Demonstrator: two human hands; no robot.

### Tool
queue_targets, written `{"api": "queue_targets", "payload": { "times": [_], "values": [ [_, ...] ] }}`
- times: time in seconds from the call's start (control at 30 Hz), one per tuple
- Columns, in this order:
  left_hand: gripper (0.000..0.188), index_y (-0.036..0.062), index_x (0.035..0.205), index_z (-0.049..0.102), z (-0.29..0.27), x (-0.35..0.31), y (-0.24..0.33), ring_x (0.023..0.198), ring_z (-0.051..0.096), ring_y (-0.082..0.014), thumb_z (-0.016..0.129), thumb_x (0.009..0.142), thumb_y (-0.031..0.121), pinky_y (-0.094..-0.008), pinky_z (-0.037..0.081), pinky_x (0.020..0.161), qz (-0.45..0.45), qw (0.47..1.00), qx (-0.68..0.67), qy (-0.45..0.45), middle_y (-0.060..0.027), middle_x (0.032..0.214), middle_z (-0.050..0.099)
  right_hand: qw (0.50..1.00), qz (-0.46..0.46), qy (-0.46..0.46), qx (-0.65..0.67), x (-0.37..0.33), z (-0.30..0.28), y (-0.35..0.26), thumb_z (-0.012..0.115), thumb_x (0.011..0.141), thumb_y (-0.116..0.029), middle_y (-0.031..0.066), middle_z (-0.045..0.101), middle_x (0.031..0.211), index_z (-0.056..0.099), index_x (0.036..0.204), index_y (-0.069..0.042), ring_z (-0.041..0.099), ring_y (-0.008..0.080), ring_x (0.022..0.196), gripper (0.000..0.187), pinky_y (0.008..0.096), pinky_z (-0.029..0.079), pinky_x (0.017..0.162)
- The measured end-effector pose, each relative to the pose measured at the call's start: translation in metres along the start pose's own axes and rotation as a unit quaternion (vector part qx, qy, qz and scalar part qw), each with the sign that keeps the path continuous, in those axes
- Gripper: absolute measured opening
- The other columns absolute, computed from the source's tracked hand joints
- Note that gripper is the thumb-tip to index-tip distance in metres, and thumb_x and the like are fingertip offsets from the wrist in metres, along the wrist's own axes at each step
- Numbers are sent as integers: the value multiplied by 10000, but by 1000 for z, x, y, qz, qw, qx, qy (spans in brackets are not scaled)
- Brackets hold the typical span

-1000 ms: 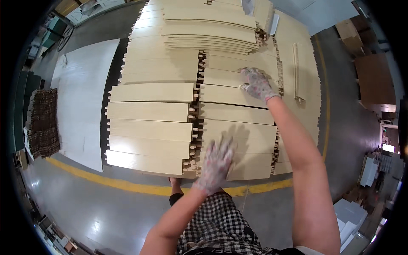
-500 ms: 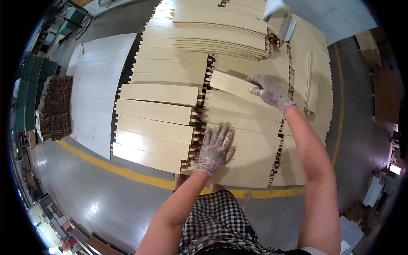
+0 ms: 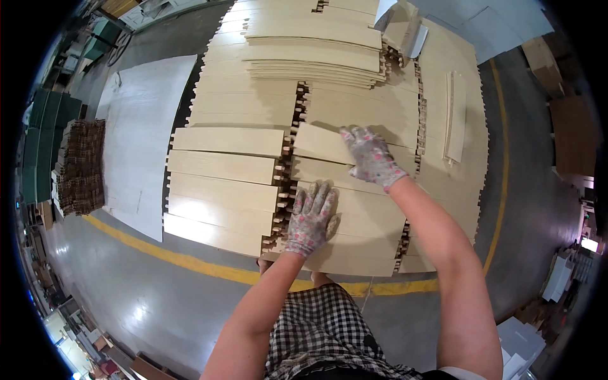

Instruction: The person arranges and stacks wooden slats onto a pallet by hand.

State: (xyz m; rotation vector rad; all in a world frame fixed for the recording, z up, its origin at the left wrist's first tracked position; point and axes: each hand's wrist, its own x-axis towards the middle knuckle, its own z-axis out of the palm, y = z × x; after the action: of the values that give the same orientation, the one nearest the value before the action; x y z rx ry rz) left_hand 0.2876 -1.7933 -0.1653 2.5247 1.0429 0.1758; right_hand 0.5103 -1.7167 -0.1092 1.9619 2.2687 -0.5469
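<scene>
My left hand (image 3: 309, 218), in a grey glove with pink spots, lies flat with its fingers stretched out on the pale wooden boards (image 3: 370, 212) of the middle row. It is beside the dark gap (image 3: 283, 180) that parts this row from the left one. Farther off, my right hand (image 3: 372, 156), gloved alike, rests palm down on a loose pale board (image 3: 316, 142). Its fingers are extended and cover that board's right part. The board's left end reaches the gap with its tabs. Boards in the left row (image 3: 221, 168) lie side by side, their ends tabbed too.
A stack of pale boards (image 3: 313, 57) lies toward the far side. Two narrow strips (image 3: 454, 117) rest on the right row. A white sheet (image 3: 142, 139) covers floor at the left, next to brown notched stacks (image 3: 80, 166). A yellow line (image 3: 190, 258) runs along the grey floor.
My right hand has come nearer and to the left, from gripping the board's edge to lying flat on it. The board has settled beside the others. My left hand stays on the boards.
</scene>
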Motion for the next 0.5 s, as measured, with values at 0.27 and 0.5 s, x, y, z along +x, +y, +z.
{"api": "queue_targets", "payload": {
  "times": [0.27, 0.5],
  "values": [
    [617, 42, 1406, 383, -8, -12, -8, 1342, 337, -333, 554, 874, 303, -472, 201, 1139, 13, 999, -46, 18, -141, 1495, 324, 982, 54, 133, 124, -108, -35, -16, 784, 619, -238, 234, 453, 1327, 353, 1378, 11, 436, 415, 1221, 908, 447, 378, 1043],
    [620, -29, 1358, 397, -50, -179, 24, 1181, 518, -319, 673, 872, 240, -417, 427, 986, -109, 798, -592, -8, -229, 1295, 504, 991, -26, 58, 120, -193, -4, -173, 757, 641, -309, 247, 430, 1334, 360, 1370, 50, 438, 399, 1200, 904, 478, 348, 1035]
  ]
}}
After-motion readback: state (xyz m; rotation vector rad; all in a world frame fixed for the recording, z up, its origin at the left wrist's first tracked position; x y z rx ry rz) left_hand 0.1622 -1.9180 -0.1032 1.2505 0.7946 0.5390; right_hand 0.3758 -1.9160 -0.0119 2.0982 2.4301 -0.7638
